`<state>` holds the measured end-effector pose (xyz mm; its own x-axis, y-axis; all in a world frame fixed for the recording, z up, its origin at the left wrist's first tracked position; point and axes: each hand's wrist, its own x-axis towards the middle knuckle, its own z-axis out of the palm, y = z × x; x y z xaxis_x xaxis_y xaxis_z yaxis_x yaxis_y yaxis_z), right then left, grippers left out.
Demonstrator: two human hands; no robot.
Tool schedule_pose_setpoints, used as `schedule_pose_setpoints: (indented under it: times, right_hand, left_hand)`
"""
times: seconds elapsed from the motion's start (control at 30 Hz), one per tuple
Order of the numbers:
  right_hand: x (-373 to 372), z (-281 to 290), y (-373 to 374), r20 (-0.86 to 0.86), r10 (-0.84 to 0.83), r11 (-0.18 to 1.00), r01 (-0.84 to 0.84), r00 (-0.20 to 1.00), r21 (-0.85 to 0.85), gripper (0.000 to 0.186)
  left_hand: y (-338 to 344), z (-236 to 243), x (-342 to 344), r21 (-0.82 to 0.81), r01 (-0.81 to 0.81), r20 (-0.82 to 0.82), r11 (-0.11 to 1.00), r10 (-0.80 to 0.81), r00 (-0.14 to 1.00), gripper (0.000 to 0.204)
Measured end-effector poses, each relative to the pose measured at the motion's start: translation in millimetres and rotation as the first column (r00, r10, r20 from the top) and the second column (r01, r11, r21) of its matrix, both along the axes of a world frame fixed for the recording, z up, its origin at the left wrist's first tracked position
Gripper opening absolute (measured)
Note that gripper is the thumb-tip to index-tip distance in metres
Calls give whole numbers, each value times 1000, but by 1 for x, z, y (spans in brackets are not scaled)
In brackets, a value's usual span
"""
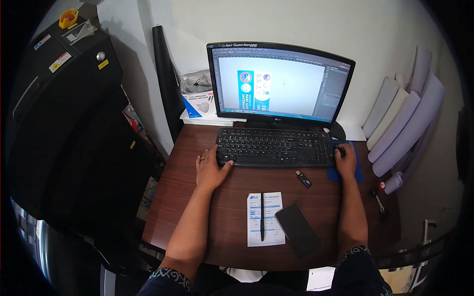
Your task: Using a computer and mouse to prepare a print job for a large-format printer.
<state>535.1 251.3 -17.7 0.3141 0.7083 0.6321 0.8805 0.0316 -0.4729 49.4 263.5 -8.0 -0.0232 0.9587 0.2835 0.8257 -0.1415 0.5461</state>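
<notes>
My left hand [211,170] lies at the left end of a black keyboard [274,147], thumb and fingers spread over its corner keys. At the keyboard's right, my right hand [347,162] is closed over a dark computer mouse [340,150] on a blue mouse pad [359,165]. Behind the keyboard stands a lit monitor [291,91], showing a blue and white banner layout in an editing window. Between my forearms are a printed paper form [272,236] with a black pen [262,217] lying on it, and a dark-screened phone [297,229] touching its right side. A black USB stick [303,178] sits below the keyboard.
A large black machine [59,123] fills the left side, with a yellow tape dispenser [68,18] on top. A white box [200,104] stands left of the monitor. Several paper rolls [402,123] lean at the right, above a red-topped item [381,186] near the desk [227,217] edge.
</notes>
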Motion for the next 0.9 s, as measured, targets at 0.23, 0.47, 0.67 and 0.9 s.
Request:
schedule_pose_setpoints:
  times: [0.23,0.47,0.67,0.9]
  right_hand:
    - [4,-3,3,-21,47,998,-46,999,54,19]
    - [-2,1,-2,10,15,1000,-14,1000,-28,23]
    - [1,0,-2,28,21,1000,-21,999,-7,24]
    - [-1,-1,-2,18,30,999,-29,999,-20,22]
  left_hand:
    - [0,-1,0,6,-2,-9,1000,2,1000,80]
    - [0,0,-1,8,-2,-22,1000,3,1000,80]
    - [0,-1,-1,8,4,-13,1000,-4,1000,80]
    - [0,-2,-2,10,3,-14,1000,-3,1000,80]
